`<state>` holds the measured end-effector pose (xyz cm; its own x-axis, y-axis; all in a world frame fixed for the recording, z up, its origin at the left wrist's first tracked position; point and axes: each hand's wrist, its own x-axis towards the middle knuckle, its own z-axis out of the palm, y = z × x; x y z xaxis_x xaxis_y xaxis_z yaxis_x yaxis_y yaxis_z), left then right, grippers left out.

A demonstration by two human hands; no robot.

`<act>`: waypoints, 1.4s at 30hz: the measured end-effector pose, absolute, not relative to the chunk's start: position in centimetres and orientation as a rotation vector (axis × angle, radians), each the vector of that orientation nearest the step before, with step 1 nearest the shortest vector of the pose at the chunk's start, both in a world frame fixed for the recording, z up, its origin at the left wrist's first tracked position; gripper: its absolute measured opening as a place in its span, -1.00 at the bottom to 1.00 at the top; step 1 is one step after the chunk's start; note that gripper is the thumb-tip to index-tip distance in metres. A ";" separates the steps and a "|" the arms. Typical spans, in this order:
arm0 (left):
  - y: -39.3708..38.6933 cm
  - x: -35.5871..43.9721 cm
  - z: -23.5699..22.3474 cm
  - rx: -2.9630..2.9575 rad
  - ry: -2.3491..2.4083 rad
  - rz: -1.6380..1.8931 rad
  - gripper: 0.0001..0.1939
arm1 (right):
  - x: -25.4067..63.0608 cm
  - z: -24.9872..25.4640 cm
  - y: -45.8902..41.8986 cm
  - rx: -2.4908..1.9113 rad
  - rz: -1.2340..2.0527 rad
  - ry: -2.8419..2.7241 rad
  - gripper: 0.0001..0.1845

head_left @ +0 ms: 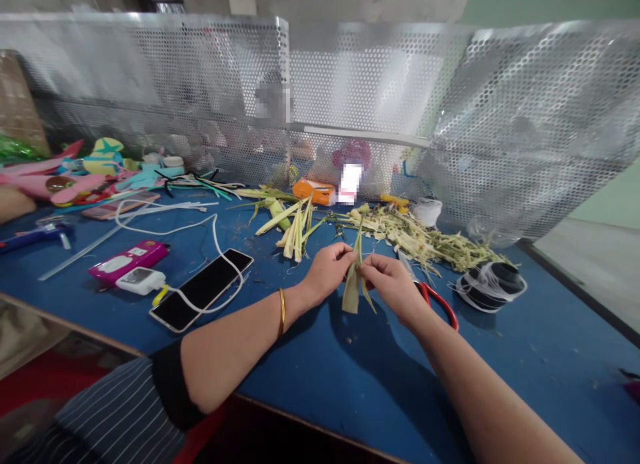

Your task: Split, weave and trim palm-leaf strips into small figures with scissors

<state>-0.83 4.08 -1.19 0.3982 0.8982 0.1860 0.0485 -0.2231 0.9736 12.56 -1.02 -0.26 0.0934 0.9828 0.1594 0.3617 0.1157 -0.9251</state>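
Over the blue table (310, 371), my left hand (327, 272) pinches the upper part of a pale green leaf strip (351, 294). The strip is wide and flat at its lower end, with narrow pieces beside it and a thin tip pointing up. My right hand (393, 283) grips it from the other side, thumb and fingertips closed. Red-handled scissors (445, 303) lie partly hidden behind my right forearm. Beyond my hands rests a bunch of cut pale leaf strips (296, 234), with a heap of shredded plant scraps (415, 234) to its right.
Right of the scissors stands a spool of white thread (491, 285). At left lie a black phone (203, 289), a white cable (216, 231), a magenta device (129, 261) and a blue-handled tool (35, 237). An orange box (314, 191) sits before the perforated metal screen (350, 77).
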 end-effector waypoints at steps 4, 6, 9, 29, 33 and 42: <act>4.4 -0.9 -1.6 1.700 0.961 1.015 -0.80 | 12.4 0.0 -1.3 -1.401 0.847 -1.441 -0.76; 4.5 -1.0 -1.6 1.724 1.011 0.995 -0.81 | 12.3 0.4 -1.5 -1.342 0.963 -1.379 -0.79; 4.7 -1.2 -1.4 1.752 1.086 1.005 -0.84 | 12.3 0.8 -1.8 -1.256 1.095 -1.285 -0.80; 3.1 -1.0 -1.2 1.903 0.936 0.963 -0.89 | 13.3 -0.5 -0.9 -1.503 0.562 -1.522 -0.68; 3.1 -1.1 -1.3 1.946 0.912 0.945 -0.86 | 13.4 -0.5 -0.7 -1.428 0.746 -1.484 -0.67; 3.6 -1.3 -1.0 2.028 1.027 1.000 -0.81 | 12.0 1.1 -2.0 -1.229 1.145 -1.201 -0.67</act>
<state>-1.27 3.56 -1.01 0.4030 0.8512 0.3361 0.3584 -0.4847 0.7978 11.98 -1.99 1.13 0.0475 0.9986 0.0252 0.0225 0.0241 -0.9995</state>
